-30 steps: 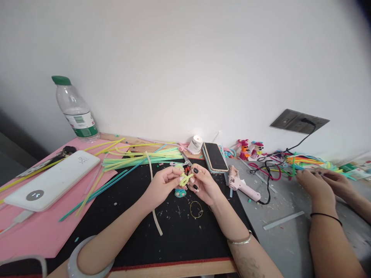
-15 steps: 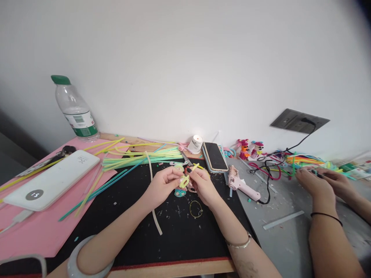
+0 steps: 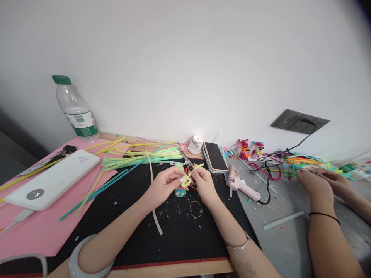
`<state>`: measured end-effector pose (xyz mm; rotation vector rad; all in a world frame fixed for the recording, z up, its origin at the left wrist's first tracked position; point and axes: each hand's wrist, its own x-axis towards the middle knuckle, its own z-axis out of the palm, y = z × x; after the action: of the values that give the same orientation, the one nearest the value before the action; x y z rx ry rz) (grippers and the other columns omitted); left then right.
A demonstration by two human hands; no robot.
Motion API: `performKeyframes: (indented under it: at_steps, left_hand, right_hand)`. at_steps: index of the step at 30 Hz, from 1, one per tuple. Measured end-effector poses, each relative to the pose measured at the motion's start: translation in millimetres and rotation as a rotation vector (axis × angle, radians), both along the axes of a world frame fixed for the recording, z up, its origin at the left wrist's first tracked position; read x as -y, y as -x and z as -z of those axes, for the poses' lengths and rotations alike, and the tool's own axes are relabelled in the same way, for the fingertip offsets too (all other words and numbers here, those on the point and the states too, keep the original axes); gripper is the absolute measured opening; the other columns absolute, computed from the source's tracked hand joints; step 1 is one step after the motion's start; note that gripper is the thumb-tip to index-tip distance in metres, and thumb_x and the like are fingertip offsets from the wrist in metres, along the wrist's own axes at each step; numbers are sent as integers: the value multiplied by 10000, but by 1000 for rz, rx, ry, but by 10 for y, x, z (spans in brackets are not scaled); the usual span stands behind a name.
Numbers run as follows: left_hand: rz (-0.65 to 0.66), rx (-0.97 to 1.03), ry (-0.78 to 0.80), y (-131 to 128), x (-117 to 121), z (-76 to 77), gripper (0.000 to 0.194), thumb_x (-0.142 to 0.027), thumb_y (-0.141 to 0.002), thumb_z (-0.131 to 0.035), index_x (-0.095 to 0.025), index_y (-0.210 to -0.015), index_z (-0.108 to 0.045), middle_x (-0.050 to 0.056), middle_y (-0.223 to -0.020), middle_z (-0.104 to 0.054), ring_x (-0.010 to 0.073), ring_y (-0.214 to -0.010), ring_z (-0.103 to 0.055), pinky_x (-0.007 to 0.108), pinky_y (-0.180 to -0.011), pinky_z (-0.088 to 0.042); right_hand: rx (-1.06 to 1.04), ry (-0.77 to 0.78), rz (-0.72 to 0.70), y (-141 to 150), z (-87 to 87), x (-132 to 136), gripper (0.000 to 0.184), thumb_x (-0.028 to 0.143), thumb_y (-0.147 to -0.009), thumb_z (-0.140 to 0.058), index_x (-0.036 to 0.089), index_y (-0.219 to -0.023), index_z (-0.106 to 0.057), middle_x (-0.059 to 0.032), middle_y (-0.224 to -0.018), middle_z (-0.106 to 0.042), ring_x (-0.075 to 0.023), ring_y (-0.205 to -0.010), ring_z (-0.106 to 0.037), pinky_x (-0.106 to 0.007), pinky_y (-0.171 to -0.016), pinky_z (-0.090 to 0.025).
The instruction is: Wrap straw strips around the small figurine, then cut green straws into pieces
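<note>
Between my two hands is a yellow pipe cleaner, bent into a small loop. My left hand pinches its left side between thumb and fingers. The fingers of my right hand are closed on its other side, and a short yellow end sticks out above them. Right behind lie scissors with red handles, partly covered by my fingers. A teal and pink piece rests on the black mat just below the loop. A thin yellow ring lies nearer to me.
Green and yellow pipe cleaners are bundled at the back left. A power bank and bottle stand left. Right are a phone, a pink glue gun with its cord, and a co-worker's hands.
The yellow loop has turned and looks wider between my fingers. My right hand has shifted slightly, showing more of the red scissor handle. The co-worker's hands moved a little.
</note>
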<state>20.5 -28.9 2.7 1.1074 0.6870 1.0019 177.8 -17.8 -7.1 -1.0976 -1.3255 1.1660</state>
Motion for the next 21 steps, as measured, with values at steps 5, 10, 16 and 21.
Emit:
performKeyframes:
  at_steps: [5, 10, 16, 21]
  left_hand:
    - [16, 13, 22, -6, 19, -19, 229, -357, -766, -651, -165, -878, -593, 36, -847, -657, 168, -769, -638, 346, -752, -524]
    - [-28, -39, -8, -18, -12, 47, 239, -285, -701, -721, -157, -829, -565, 21, -780, -661, 144, -662, -639, 307, -669, -516]
    - [19, -84, -15, -12, -11, 50, 224, -267, -712, -706, -149, -749, -519, -13, -692, -627, 128, -609, -632, 281, -626, -498]
    - [47, -131, -16, -11, 8, 21, 219, -264, -718, -698, -148, -767, -519, -12, -688, -628, 128, -615, -633, 273, -626, -492]
  right_hand:
    - [16, -15, 9, -5, -23, 2, 368, 447, -808, -550, 163, -579, -504, 50, -480, -404, -67, -422, -312, -221, -419, -232]
    - [84, -55, -1, -15, -20, -6, 367, 422, -833, -522, 155, -581, -513, 45, -488, -402, -75, -450, -343, -221, -444, -260]
    - [217, -137, 15, -35, -55, 6, 379, 379, -847, -503, 165, -542, -431, 44, -494, -396, -79, -474, -343, -218, -464, -274]
    - [267, -159, 46, -54, -74, 6, 359, 361, -850, -498, 166, -557, -427, 42, -507, -394, -80, -486, -337, -216, -463, -263]
